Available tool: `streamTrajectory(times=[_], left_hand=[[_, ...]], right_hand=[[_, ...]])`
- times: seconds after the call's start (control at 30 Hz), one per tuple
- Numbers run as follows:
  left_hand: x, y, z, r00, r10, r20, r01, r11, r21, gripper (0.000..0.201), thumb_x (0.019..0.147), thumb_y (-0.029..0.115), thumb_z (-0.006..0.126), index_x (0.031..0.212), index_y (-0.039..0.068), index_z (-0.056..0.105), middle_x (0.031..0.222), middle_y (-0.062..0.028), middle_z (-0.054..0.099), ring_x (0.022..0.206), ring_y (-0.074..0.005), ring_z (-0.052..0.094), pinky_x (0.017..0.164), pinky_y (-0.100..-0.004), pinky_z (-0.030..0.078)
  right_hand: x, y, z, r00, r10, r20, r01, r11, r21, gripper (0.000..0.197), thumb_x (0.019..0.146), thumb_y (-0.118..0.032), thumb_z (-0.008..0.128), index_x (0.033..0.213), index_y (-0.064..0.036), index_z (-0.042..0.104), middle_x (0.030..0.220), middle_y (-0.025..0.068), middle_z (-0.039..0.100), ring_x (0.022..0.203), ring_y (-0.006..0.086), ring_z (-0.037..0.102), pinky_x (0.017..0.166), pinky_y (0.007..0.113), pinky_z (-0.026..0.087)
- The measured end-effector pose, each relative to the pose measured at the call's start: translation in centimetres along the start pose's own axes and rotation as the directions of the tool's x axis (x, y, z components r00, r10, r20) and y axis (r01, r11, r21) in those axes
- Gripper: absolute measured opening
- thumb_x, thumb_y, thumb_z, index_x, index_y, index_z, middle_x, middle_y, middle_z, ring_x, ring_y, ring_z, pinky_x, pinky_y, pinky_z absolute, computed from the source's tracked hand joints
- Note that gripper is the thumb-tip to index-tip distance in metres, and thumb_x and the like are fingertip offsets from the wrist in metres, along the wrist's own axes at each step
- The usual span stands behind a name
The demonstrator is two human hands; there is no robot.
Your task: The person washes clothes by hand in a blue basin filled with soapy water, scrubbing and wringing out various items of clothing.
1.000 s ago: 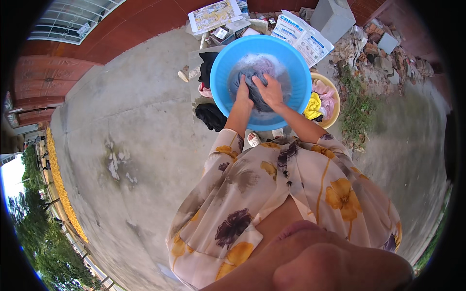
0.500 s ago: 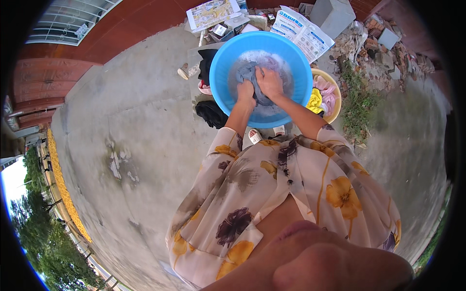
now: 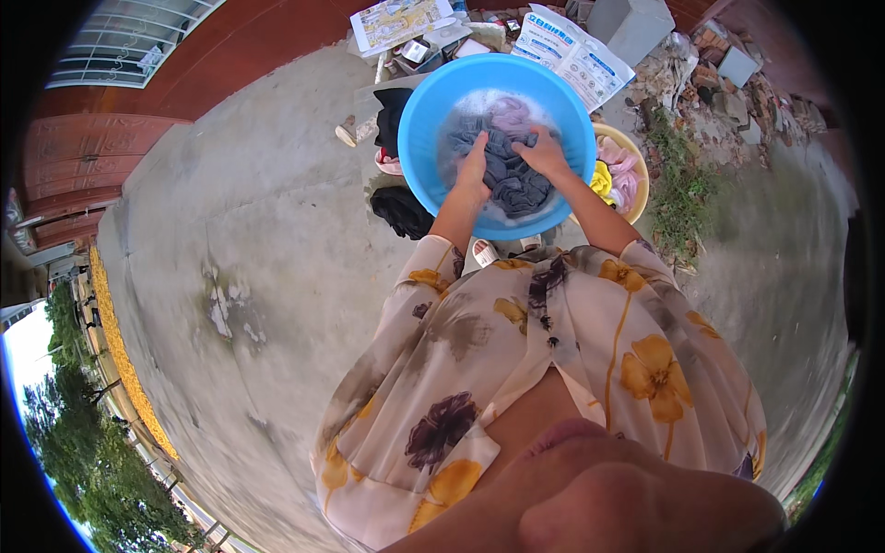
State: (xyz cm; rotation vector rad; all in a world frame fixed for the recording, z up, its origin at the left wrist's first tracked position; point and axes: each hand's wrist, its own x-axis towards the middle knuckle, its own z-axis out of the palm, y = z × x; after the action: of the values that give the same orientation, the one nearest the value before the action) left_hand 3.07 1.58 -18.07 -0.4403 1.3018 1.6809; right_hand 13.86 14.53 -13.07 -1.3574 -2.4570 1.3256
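In a wide blue basin [image 3: 419, 138] with sudsy water lies a wet, bunched dark grey garment [image 3: 512, 180]. My left hand [image 3: 474, 168] grips its left side, fingers curled into the folds. On the opposite side my right hand [image 3: 544, 153] holds the garment too, the fingertips partly sunk in the cloth. A lilac cloth [image 3: 510, 115] floats in the foam beyond the hands. What kind of garment the grey one is cannot be made out.
Right of the blue basin stands a yellow basin [image 3: 640, 198] with pink and yellow clothes. Black cloth [image 3: 401, 214] lies at the left. Behind are a printed sheet [image 3: 573, 57], a grey block [image 3: 631, 32] and brick rubble [image 3: 728, 106]. Weeds [image 3: 678, 194] grow at the right.
The grey garment has come up out of the water and spread into a larger bundle. My hands have moved apart to its two sides, and the lilac cloth shows more clearly.
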Motion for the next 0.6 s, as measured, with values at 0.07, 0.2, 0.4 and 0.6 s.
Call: streamTrajectory(times=[0.07,0.2,0.4,0.6], left_hand=[[0.9,-0.5,2.4,0.979,0.065,-0.192,-0.057,0.997,0.047,0.058,0.092,0.038,0.066,0.133,0.001,0.049,0.124,-0.0193,0.058,0.104,-0.0314,0.064,0.085,-0.0499,0.054],[2.4,1.0,1.9,0.97,0.158,-0.183,-0.145,0.986,0.083,0.049,0.095,0.034,0.061,0.126,-0.005,0.056,0.117,-0.0192,0.063,0.103,-0.0267,0.065,0.082,-0.0417,0.056],[-1.0,0.1,5.8,0.947,0.241,-0.211,-0.238,0.97,0.037,0.043,0.099,0.027,0.055,0.123,-0.008,0.055,0.117,-0.0199,0.062,0.099,-0.0308,0.063,0.082,-0.0425,0.052],[-1.8,2.4,3.3,0.923,0.219,-0.315,-0.173,0.971,0.166,0.048,0.099,0.029,0.054,0.126,-0.01,0.051,0.119,-0.0204,0.06,0.107,-0.0294,0.061,0.086,-0.0413,0.051]], right_hand=[[0.4,0.7,0.8,0.996,0.092,-0.012,-0.09,0.989,0.119,0.066,0.084,-0.046,0.067,0.13,-0.0008,0.052,0.12,0.0255,0.061,0.118,0.0416,0.056,0.1,0.044,0.044],[-2.6,-2.5,2.4,0.968,-0.203,-0.145,0.226,0.959,0.171,0.058,0.087,-0.046,0.064,0.119,0.0016,0.057,0.104,0.0279,0.065,0.1,0.0454,0.063,0.087,0.049,0.05],[1.0,-4.7,0.9,0.954,-0.009,-0.298,0.0,1.0,-0.028,0.052,0.093,-0.049,0.053,0.111,-0.0007,0.061,0.092,0.0277,0.067,0.091,0.0472,0.064,0.08,0.055,0.05],[-2.4,-3.4,4.6,0.926,-0.243,-0.289,0.267,0.963,0.047,0.052,0.094,-0.045,0.053,0.116,0.0019,0.06,0.108,0.033,0.062,0.096,0.0506,0.061,0.086,0.055,0.047]])
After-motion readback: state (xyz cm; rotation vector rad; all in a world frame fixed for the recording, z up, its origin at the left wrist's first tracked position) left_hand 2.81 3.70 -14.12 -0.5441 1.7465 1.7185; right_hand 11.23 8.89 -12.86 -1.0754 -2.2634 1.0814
